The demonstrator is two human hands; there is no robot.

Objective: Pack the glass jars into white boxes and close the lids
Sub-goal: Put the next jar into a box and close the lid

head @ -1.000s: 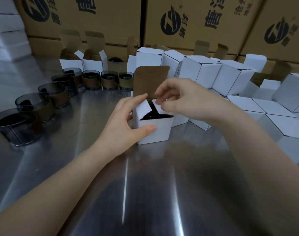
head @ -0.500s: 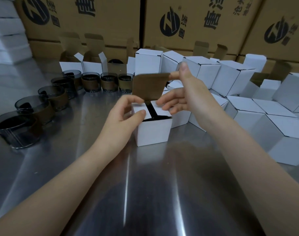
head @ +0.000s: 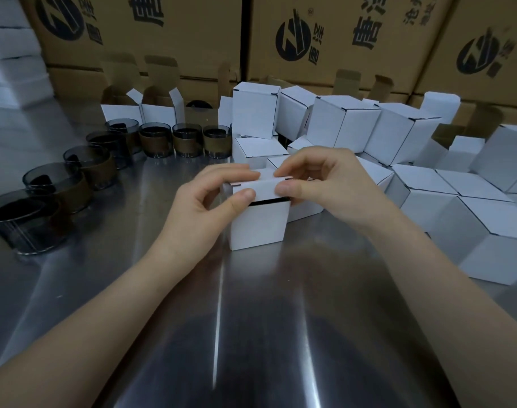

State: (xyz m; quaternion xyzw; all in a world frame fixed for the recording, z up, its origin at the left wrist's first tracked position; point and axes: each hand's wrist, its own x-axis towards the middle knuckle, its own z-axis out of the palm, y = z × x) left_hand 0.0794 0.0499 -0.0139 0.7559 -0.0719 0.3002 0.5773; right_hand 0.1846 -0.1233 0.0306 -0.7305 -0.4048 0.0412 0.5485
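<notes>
A small white box [head: 258,223] stands on the steel table in the middle of the view. Its lid [head: 266,184] is folded down over the top, with a dark gap left along the front edge. My left hand [head: 210,201] pinches the lid's left front corner between thumb and fingers. My right hand [head: 325,184] pinches the lid's right front corner the same way. What is inside the box is hidden. Several dark glass jars [head: 89,167] with brown bands curve in a row from the near left to the back centre.
Several closed white boxes [head: 428,195] are piled to the right and behind. Open white boxes [head: 157,111] with raised flaps stand at the back left. Large brown cartons [head: 325,39] wall off the rear. The shiny steel table [head: 251,319] stretches toward me.
The brown-backed lid that stood upright has been folded down over the box. Both hands moved onto the lid's front corners; the side flaps are now tucked under it.
</notes>
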